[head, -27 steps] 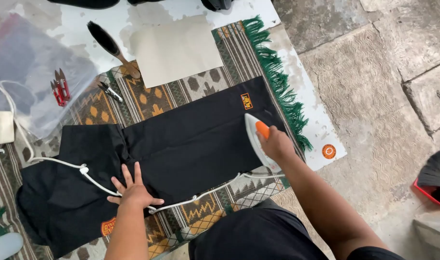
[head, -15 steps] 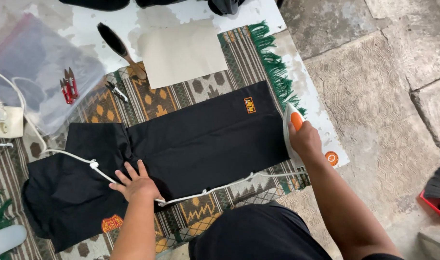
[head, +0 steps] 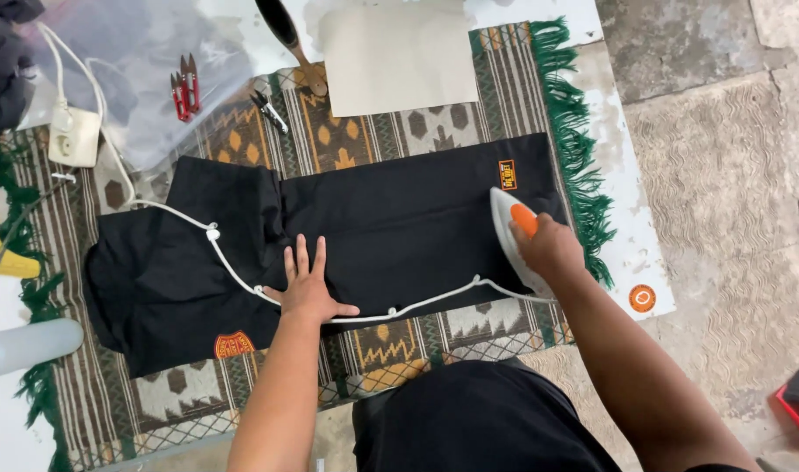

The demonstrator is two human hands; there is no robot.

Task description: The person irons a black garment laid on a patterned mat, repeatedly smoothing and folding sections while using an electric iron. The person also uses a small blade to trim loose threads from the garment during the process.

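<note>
Two hands working on a black garment (head: 390, 232) that's spread flat across the middle of the frame, lying on a woven rug (head: 347, 140) with brown, cream and green stripes and zigzag patterns. That rug has a bright green fringe (head: 578, 131) running down its right edge, and it sits on a white sheet (head: 631, 236) over a rough grey stone floor (head: 722, 157) that fills the right side. Left hand (head: 307, 288) is pressed flat on the cloth at lower center, fingers spread wide and gripping nothing, just beside the white cord (head: 242, 275) that snakes over the garment. Right hand (head: 549, 249) is at center right, fingers curled tight round the orange handle of a white iron (head: 511, 232) resting on the right end of the garment, near a small orange patch (head: 508, 174). Another orange patch (head: 234, 344) shows at the lower left of the cloth. Top center has a pale sheet of paper (head: 397, 57) with a dark-handled brush (head: 290, 39) touching its left edge. Upper left there's clear plastic (head: 137, 79) over red snips (head: 183, 87), a second pair of small snips (head: 268, 109) just beside it, and a white power socket (head: 74, 135) the cord seems to run toward. A white cylinder (head: 24, 347) sits at the left edge, can't tell what it is.
</note>
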